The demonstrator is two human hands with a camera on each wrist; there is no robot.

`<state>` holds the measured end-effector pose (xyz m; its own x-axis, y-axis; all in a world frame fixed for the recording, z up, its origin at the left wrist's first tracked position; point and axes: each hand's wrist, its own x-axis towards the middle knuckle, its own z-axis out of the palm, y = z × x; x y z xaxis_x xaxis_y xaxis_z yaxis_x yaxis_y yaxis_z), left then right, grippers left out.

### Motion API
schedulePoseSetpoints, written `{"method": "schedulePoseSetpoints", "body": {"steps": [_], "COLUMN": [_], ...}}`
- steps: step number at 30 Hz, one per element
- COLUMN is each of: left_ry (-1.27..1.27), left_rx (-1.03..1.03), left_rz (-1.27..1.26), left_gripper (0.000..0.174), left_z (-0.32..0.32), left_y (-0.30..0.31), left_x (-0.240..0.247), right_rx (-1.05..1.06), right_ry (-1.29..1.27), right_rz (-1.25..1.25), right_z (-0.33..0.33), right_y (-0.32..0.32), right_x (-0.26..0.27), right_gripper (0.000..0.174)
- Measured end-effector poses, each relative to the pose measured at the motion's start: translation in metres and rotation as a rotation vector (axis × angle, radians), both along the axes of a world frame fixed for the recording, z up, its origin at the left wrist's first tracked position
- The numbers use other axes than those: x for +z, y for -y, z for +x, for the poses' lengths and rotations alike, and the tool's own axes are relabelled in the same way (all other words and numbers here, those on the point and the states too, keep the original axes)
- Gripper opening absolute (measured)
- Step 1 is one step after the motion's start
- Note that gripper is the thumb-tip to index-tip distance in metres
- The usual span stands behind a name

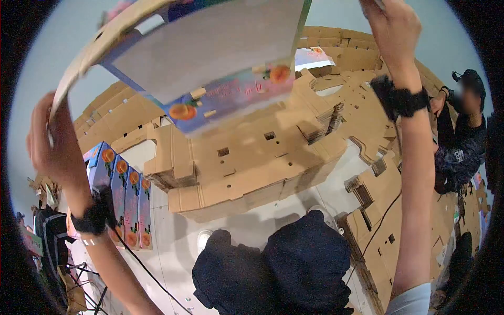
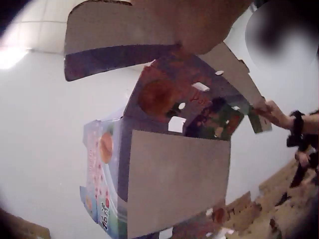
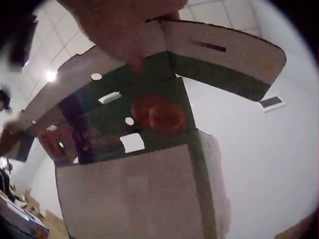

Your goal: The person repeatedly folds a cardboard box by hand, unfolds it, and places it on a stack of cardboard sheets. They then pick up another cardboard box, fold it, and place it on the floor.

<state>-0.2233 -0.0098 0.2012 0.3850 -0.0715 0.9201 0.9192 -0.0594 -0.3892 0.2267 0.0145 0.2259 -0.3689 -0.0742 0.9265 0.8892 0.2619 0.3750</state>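
A large printed cardboard piece (image 1: 210, 52), blue and pink with orange fruit pictures and a plain grey panel, hangs raised in front of the person. The left hand (image 1: 55, 147) pinches its edge at the left in the head view. High on the right, the right hand (image 1: 396, 31) has curled fingers at the sheet's far end; the head view cuts off that contact. In the left wrist view, the left hand (image 2: 199, 22) grips the top edge beside a flap. The right wrist view has the right hand (image 3: 124, 30) gripping the opposite end; slots and holes pierce the cardboard (image 3: 164, 194).
Stacked brown cardboard (image 1: 247, 157) lies ahead of the knees, with more sheets (image 1: 388, 236) on the right. Several printed cartons (image 1: 131, 205) stand at left. Another person (image 1: 464, 136) sits at the right. Black cables run from both wrists.
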Motion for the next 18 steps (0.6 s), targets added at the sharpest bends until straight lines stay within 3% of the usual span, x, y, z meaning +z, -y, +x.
{"method": "schedulePoseSetpoints", "body": {"steps": [2, 4, 5, 6, 8, 10, 11, 13, 14, 15, 16, 18], "left_ry": [-0.106, -0.133, -0.102, -0.113, -0.08, -0.148, -0.15, 0.11, 0.107, 0.099, 0.093, 0.104], "left_rx": [0.02, 0.035, 0.083, -0.006, -0.013, -0.037, -0.041, -0.138, -0.143, -0.126, -0.112, -0.05], "left_rz": [0.04, -0.112, -0.241, -0.333, -0.92, -1.287, -1.284, -1.417, -1.422, -1.452, -1.48, -1.55], "left_gripper": [0.02, 0.022, 0.015, 0.013, 0.022, 0.037, 0.037, 0.055, 0.055, 0.067, 0.079, 0.084], "left_z": [-0.004, 0.007, 0.021, 0.012, 0.013, 0.01, 0.013, 0.02, 0.019, 0.015, 0.011, 0.007], "left_y": [0.021, 0.031, 0.029, 0.021, 0.02, 0.016, 0.02, 0.021, 0.018, 0.013, 0.007, -0.007], "left_x": [-0.024, -0.078, -0.108, -0.148, -0.227, -0.296, -0.305, -0.315, -0.314, -0.31, -0.307, -0.294], "right_rx": [-0.055, -0.213, -0.194, -0.173, -0.183, -0.13, -0.019, -0.048, -0.072, -0.041, -0.044, -0.169], "right_ry": [-0.053, -0.062, -0.002, 0.059, 0.116, 0.189, 0.248, 0.226, 0.218, 0.154, 0.158, 0.226], "right_rz": [0.092, -0.131, -0.227, -0.324, -0.78, -1.336, -1.557, -1.539, -1.522, -1.609, -1.615, -1.582], "right_z": [0.013, 0.035, 0.034, 0.031, 0.03, 0.035, 0.049, 0.045, 0.044, 0.055, 0.061, 0.069], "right_y": [0.001, 0.0, 0.002, 0.006, 0.009, 0.012, 0.01, 0.016, 0.019, 0.006, 0.001, -0.008], "right_x": [-0.026, -0.078, -0.103, -0.133, -0.214, -0.286, -0.325, -0.323, -0.323, -0.336, -0.333, -0.324], "right_gripper": [0.03, 0.041, 0.043, 0.045, 0.04, 0.043, 0.06, 0.066, 0.072, 0.078, 0.078, 0.079]}}
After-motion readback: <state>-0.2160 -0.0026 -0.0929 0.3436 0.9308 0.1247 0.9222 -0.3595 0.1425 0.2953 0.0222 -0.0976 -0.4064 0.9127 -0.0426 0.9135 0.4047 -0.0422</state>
